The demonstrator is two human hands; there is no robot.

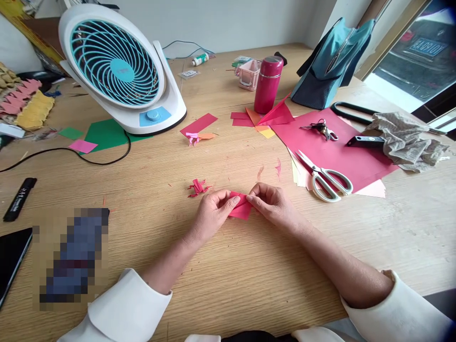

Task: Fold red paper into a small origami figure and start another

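Between my hands is a small piece of red paper [242, 211] with crease or fold lines across its upper part. My left hand [216, 209] pinches its left edge between thumb and fingers. At its upper right corner, my right hand [270, 202] grips the paper the same way. Just left of and beyond my left hand lies a small red folded paper figure [198, 188] with thin legs. Farther back sits a pink and orange folded figure [198, 137], beside a red paper strip [199, 124].
A white and blue fan [123, 71] stands at the back left. Scissors [322, 175] rest partly on a large red sheet [331, 147], with keys [322, 128] and crumpled tissue [413, 140]. Behind stand a magenta flask [269, 85] and a teal bag [327, 66]. A black marker [20, 199] lies left.
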